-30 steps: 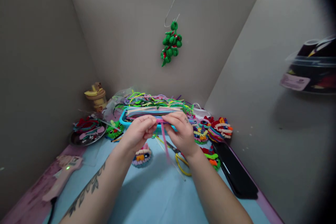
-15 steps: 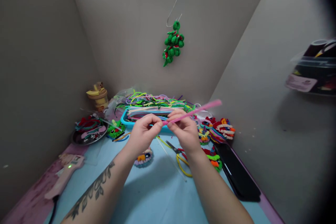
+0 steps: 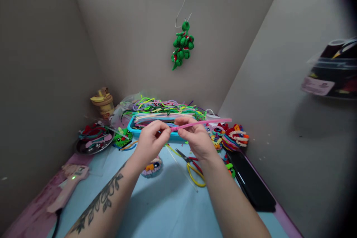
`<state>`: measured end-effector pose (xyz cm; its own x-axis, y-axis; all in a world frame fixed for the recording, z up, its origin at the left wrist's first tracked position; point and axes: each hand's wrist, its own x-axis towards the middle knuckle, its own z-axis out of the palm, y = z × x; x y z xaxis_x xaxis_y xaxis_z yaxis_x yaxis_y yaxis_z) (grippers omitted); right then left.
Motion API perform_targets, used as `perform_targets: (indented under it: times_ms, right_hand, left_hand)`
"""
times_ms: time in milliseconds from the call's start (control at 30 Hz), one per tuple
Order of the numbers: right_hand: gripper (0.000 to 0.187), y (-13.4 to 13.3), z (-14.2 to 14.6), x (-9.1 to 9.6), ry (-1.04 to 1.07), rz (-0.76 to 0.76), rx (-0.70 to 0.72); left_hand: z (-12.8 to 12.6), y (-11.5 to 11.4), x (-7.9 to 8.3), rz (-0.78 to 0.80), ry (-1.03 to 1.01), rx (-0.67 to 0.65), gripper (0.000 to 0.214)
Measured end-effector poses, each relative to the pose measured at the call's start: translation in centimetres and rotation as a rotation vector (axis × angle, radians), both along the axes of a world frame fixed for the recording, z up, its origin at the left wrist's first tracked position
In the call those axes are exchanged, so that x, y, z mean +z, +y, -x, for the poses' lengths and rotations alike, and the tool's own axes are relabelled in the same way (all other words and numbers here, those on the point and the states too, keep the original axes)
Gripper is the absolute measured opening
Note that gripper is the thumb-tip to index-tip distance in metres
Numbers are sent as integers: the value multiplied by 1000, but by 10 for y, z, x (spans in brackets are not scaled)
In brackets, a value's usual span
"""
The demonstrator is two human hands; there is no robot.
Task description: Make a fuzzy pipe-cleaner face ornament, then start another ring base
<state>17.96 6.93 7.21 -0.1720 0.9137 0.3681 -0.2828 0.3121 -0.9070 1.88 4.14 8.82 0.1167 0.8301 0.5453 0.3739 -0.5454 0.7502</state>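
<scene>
One end of a pink fuzzy strip (image 3: 208, 122) is pinched between the thumb and forefinger of the left hand (image 3: 150, 139). By the right hand (image 3: 198, 139) no firm grip is shown: its thumb and fingers are parted, with the strip passed between them, and whether it is touched there cannot be told. The strip is held up above the table (image 3: 167, 208), its free end pointed past the right hand, nearly level.

By its look, the strip should be judged very light and soft-piled, and stiff enough to be carried from one end without drooping, so a wire core may be supposed. It should be easily bent and kept bent; little slip is to be expected from the fuzz, though the pile could be flattened by hard squeezing. It is best taken close to the point to be bent, with the pinched end kept fixed; whether that end is already folded is hidden by the fingertips.

Below the hands, scissors (image 3: 186, 158) and a small round figure (image 3: 152, 168) are laid on the table. Beyond, a blue tray (image 3: 134, 132) is filled with similar strips, and a tangled heap (image 3: 173, 106) is piled behind it.
</scene>
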Motion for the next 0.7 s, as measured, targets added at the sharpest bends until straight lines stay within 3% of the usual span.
perform_targets:
  times_ms: [133, 267, 700]
  right_hand:
    - [15, 1, -2, 0, -56, -201, -197]
    - [2, -2, -3, 4, -178, -341, -326]
    - [15, -13, -1, 10, -328, -506, -466]
  left_hand:
    - [-5, 2, -3, 282, -305, -61, 18]
    - [-10, 4, -8, 396, -489, -142, 19]
    - [-12, 2, -10, 428, -428, -231, 25]
